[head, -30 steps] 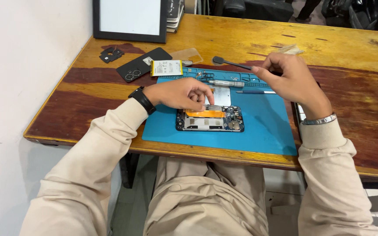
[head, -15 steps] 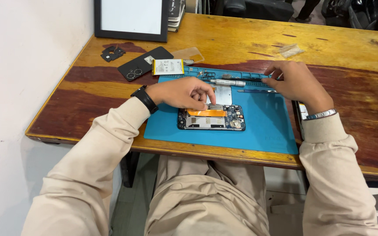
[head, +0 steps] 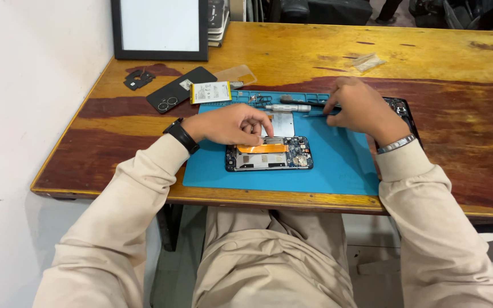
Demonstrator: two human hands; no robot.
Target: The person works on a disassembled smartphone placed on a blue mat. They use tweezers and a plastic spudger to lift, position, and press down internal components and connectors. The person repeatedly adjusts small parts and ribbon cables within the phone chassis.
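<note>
My left hand rests on the opened phone, fingertips pressing its top edge, clasping nothing; the phone lies on the blue mat on the bench. My right hand pinches slim tweezers beside the screwdriver.

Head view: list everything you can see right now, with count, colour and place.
Opened phone: one, dark with an orange strip, centre of mat.
Mat: one, blue, on the table's near edge.
Table: one, worn yellow-red wood.
Back cover: one, black, left of mat.
Battery: one, white and yellow, at mat's far left corner.
Screwdriver: one, silver, far side of mat.
Framed panel: one, black frame, far left.
Small black part: one, near the frame.
Left hand: fingers on the phone's top edge, black wristband.
Right hand: at the mat's tools, silver bracelet.
</note>
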